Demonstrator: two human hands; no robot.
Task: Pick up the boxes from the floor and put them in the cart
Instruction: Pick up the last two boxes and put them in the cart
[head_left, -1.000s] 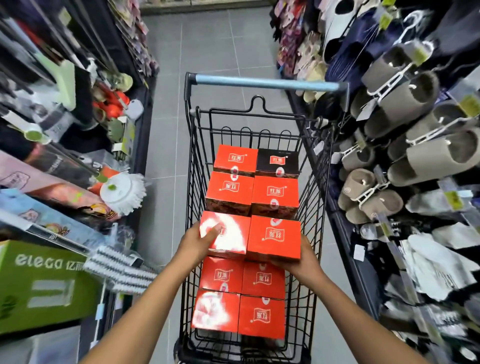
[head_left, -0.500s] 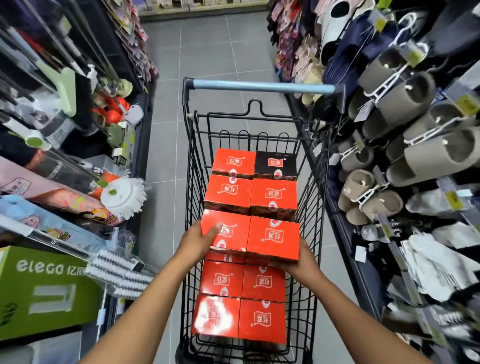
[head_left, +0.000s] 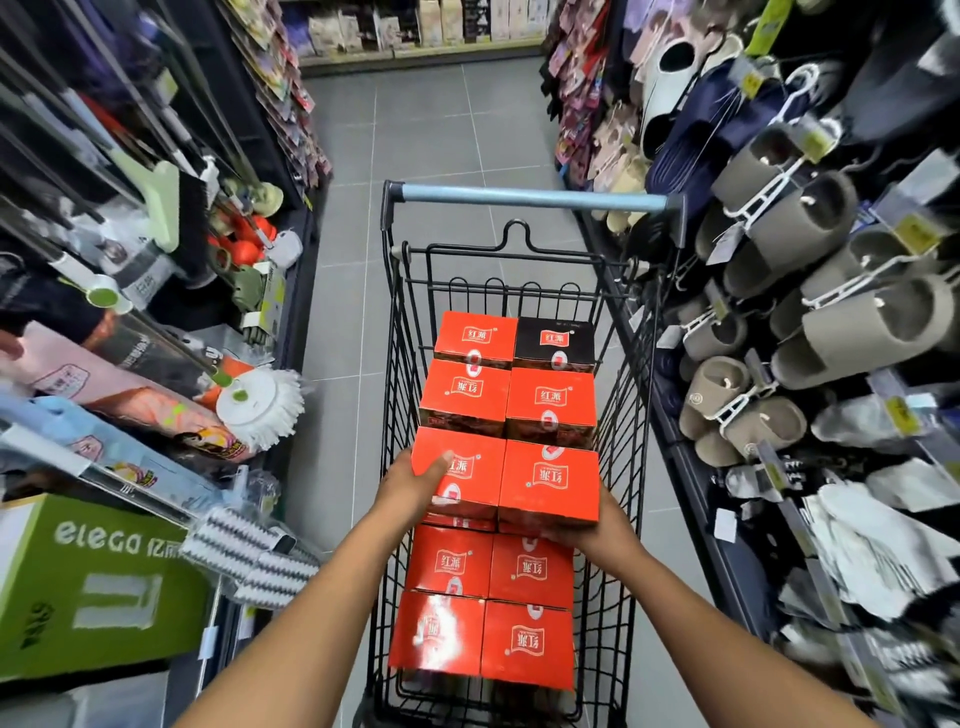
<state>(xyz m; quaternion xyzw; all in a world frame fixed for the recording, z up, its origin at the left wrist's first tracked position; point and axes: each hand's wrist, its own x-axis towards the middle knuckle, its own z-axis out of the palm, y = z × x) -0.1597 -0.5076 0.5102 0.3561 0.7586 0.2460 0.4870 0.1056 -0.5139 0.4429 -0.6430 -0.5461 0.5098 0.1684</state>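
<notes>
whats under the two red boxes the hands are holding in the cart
Thin red edges of more boxes peek out just beneath the held pair. The rest of that layer, and the cart floor below it, is covered.

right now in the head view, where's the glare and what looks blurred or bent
Head view: glare whitens the top of the near left box in the cart. Head view: the held boxes between left hand and right hand are sharp, their print legible. Head view: packets at lower right are smeared, and the wide lens tilts both shelves outward.
</notes>
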